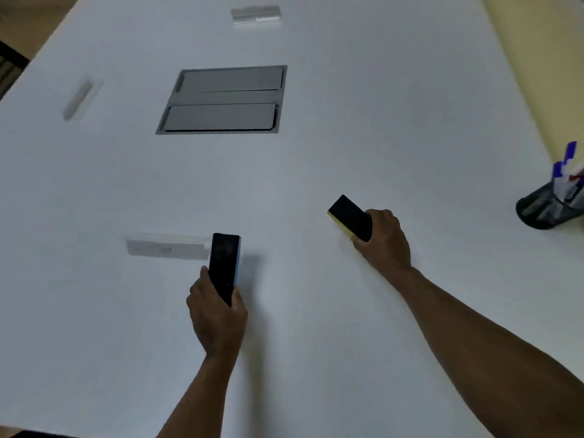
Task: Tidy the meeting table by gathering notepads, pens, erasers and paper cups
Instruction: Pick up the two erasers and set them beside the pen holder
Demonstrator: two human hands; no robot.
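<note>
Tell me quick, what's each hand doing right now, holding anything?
Left hand: closed around the blue-edged eraser.
Right hand: closed around the yellow-edged eraser.

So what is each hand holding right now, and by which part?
The left hand grips the blue-backed eraser by its near end. The right hand grips the yellow-backed eraser at its near end.

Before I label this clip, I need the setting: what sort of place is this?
Probably an office meeting room: a large white table with a recessed grey cable hatch, a mesh pen holder, and whiteboard erasers in both hands.
</note>
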